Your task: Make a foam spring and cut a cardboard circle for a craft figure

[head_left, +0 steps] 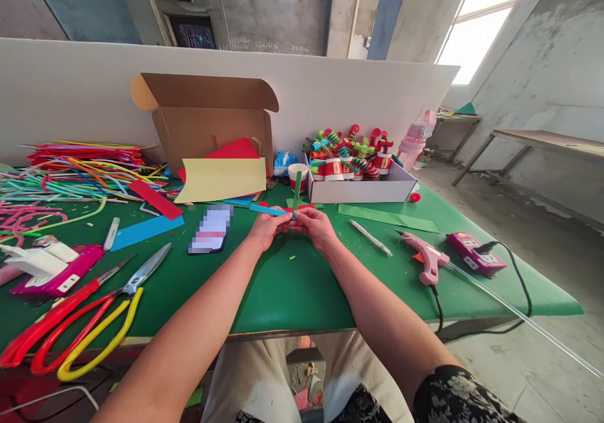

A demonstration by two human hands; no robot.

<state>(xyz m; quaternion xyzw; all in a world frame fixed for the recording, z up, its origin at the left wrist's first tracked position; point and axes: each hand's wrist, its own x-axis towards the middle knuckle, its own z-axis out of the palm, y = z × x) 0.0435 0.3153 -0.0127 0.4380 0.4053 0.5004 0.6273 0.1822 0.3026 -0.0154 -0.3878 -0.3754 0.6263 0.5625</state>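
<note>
Head view: both hands together at frame centre, fingertips meeting just above the dark green tabletop (287, 300). Left hand (268, 229) pinches a narrow blue paper strip (268, 209) that runs out toward the left of the frame; right hand (316, 225) pinches the foot of a narrow green paper strip (297, 191) standing nearly upright. Strips meet at the fingertips; fingers cover the contact, so can't tell if they're stuck or only held. For a clean hold I'd keep both thumbs right at the meeting point, light pressure, since paper this thin probably creases fast. Square the green one against the blue edge before pressing, then press flat from the middle outward. Forearms low and steady would help. Watch the right side: pink hot-glue gun (428, 256) lies at right of frame, nozzle facing the work, clear plastic-looking pen (371, 238) between it and the right forearm. Tiny light green paper scrap (292, 257) below the hands; keep it out of the joint.
</note>
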